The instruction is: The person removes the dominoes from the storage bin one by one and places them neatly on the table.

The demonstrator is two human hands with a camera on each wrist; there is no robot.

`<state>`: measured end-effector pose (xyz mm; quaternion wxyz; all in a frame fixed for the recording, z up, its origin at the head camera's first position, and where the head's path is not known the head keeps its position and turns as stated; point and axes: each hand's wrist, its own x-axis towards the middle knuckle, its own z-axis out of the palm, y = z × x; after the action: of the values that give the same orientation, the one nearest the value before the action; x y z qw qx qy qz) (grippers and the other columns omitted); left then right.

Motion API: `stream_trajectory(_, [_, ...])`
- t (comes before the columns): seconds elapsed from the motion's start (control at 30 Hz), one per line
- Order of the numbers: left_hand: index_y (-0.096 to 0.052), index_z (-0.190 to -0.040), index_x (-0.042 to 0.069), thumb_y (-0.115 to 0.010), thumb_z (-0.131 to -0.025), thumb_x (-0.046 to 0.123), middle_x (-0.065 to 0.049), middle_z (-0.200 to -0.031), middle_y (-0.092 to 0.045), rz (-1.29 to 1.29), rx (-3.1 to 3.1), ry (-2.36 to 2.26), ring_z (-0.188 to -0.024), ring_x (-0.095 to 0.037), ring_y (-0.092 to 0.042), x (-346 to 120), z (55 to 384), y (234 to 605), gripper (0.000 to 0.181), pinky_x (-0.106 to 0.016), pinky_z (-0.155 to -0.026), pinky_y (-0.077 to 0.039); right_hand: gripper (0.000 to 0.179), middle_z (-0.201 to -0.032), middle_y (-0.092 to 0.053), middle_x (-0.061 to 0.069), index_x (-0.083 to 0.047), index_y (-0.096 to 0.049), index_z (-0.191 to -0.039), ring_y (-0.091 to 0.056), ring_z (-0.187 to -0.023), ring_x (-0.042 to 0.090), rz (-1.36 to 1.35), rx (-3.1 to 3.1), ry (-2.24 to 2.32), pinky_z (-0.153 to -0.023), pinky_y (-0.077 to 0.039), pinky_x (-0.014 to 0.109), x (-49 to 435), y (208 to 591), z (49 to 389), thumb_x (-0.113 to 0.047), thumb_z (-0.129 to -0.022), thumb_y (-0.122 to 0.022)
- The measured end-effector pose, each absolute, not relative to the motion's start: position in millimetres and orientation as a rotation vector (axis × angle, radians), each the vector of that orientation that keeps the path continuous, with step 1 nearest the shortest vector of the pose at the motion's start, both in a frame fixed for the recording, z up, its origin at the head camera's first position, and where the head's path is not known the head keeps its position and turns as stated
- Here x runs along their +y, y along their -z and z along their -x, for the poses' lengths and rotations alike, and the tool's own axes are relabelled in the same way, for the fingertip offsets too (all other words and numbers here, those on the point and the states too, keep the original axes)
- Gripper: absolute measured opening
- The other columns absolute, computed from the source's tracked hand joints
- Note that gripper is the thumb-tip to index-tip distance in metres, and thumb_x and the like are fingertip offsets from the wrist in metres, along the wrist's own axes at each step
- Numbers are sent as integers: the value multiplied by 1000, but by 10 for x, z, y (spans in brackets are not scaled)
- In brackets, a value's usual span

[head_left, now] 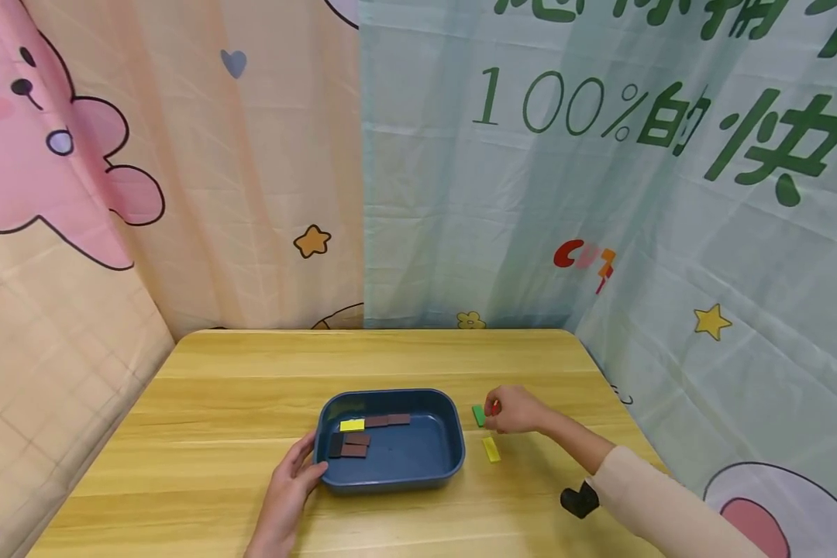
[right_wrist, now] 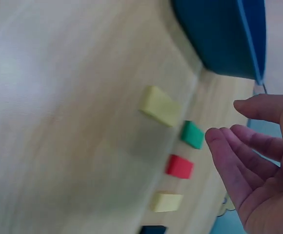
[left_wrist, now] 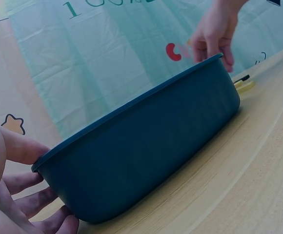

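Right hand (head_left: 518, 411) reaches out to the right of the bin (head_left: 418, 446), wrist bent so the fingers point down toward the table (head_left: 251, 403). Its thumb and fingers stand apart in the right wrist view, and nothing is held. The fingertips are nearest the green block (head_left: 478, 415), which lies right of the bin, with the red block (right_wrist: 179, 166) next along. A yellow block (head_left: 491, 449) lies just right of the bin, nearer the person than the green. Another yellow block (right_wrist: 166, 202) and a black block (right_wrist: 152, 229) lie past the red, farther from the bin.

Left hand (head_left: 289, 484) grips the bin's left end, thumb at the rim, fingers curled against the outer wall.

Inside the bin, everything lies in the left and middle part: one yellow piece (head_left: 352, 425) with two brown pieces (head_left: 387, 421) in line to its right, and, nearer the person, one black piece (head_left: 336, 445) with two more brown ones beside it.
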<state>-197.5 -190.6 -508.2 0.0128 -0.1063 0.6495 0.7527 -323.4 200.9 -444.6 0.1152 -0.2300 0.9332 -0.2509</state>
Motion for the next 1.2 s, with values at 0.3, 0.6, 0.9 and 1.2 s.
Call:
stream_trajectory(0.3, [-30, -160, -1, -55, -104, 3, -28, -164, -24, 313, 2021, -2349, -147, -43, -32, -1906, 1973, 5080, 61, -36, -107, -46, 21, -87, -70, -10, -5, -74, -108, -67, -78, 5, 1114, 2490, 574, -75, -57, 25, 1669, 4051, 3453, -13, -90, -81])
stream_trajectory(0.6, [-29, -161, 0, -54, -104, 3, -28, -164, -24, 317, 2012, -2352, -147, -42, -32, -1897, 1970, 5086, 62, -36, -107, -46, 25, -84, -70, -11, -3, -74, -109, -66, -78, 4, 1174, 2421, 440, -73, -56, 23, 1181, 3894, 3554, -15, -89, -83])
stream_trajectory(0.9, [-29, -160, -1, -54, -104, 3, -28, -164, -25, 322, 2006, -2363, -146, -41, -34, -1881, 1962, 5096, 62, -33, -105, -47, 28, -84, -71, -11, -4, -75, -112, -65, -77, 1, 1162, 2417, 351, -71, -55, 20, 802, 4087, 3612, -14, -88, -85])
stream_trajectory(1.2, [-30, -161, 0, -55, -104, 2, -27, -164, -24, 328, 2004, -2373, -147, -38, -32, -1893, 1979, 5102, 62, -25, -99, -48, 34, -98, -76, -6, -8, -75, -119, -68, -89, 2, 1206, 2425, 190, -79, -54, 18, 499, 4248, 3668, -18, -88, -85])
